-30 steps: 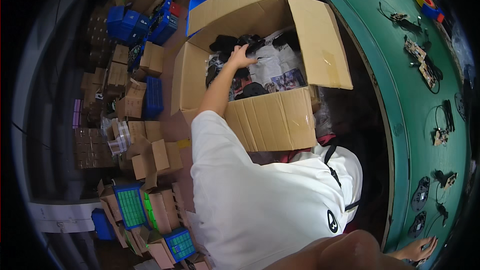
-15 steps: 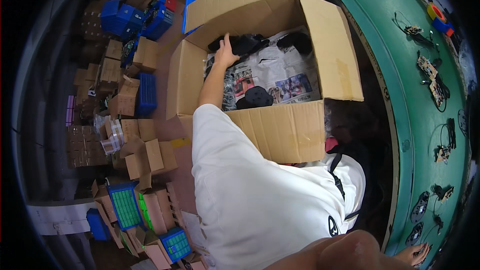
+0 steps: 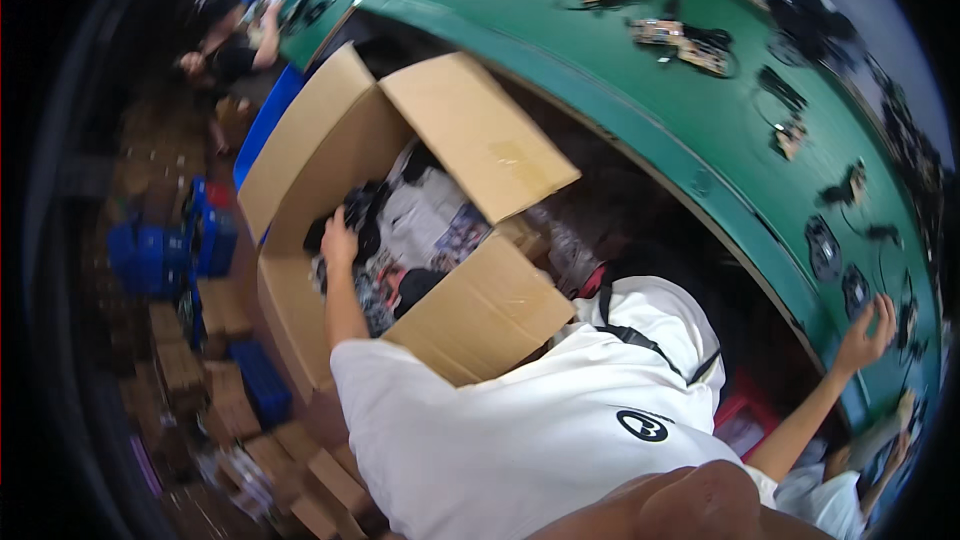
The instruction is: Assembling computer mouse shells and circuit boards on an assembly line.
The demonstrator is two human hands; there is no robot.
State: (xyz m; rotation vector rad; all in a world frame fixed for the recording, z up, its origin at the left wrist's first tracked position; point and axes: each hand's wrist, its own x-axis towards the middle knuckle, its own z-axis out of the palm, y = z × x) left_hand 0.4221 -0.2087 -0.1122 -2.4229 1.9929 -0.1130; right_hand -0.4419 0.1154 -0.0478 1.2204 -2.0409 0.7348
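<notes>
My left hand [image 3: 340,242] reaches into an open cardboard box [image 3: 490,320], its fingers apart at a heap of black plastic pieces [image 3: 368,220]. Whether a fingertip touches one is blurred. Newspaper [image 3: 415,212] lines the box, and a rounded black piece [image 3: 418,286] lies on it near the close flap. Over at the right, my right hand [image 3: 868,338] is raised at the edge of the green bench [image 3: 700,155] with its fingers spread. Beside it lie a dark oval shell [image 3: 855,290] and another oval shell [image 3: 823,247].
Circuit boards with black cables [image 3: 685,45] lie along the bench. Blue bins [image 3: 150,258] and stacked cartons [image 3: 225,308] crowd the left floor. One person [image 3: 225,50] is at the far left bench end; another person's arm [image 3: 885,440] shows at lower right.
The view has swung, so the box now appears lower and further left, with more bench showing. My left hand stays inside the box. My right hand has come further into view.
</notes>
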